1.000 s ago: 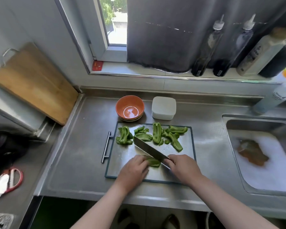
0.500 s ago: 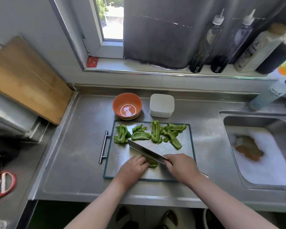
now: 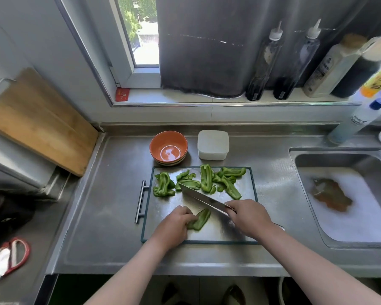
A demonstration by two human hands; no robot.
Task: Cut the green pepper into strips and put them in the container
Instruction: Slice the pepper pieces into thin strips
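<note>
A steel cutting board (image 3: 240, 234) with a dark rim lies on the counter. Several green pepper pieces (image 3: 205, 180) are spread along its far edge. One pepper piece (image 3: 201, 219) lies near the front, and my left hand (image 3: 174, 225) holds its left end down with curled fingers. My right hand (image 3: 249, 216) grips the handle of a large knife (image 3: 198, 197), whose blade slants up-left just beyond that piece. A white lidded container (image 3: 213, 144) and a stack of orange bowls (image 3: 168, 147) stand behind the board.
A sink (image 3: 343, 201) with foamy water and a brown thing in it lies to the right. Bottles (image 3: 264, 62) line the window sill. A wooden board (image 3: 37, 119) leans at the left wall. Red scissors (image 3: 11, 256) lie at the lower left.
The knife blade has lifted off the pepper piece, which now shows more fully beside my left hand. Both hands stay at the board's front.
</note>
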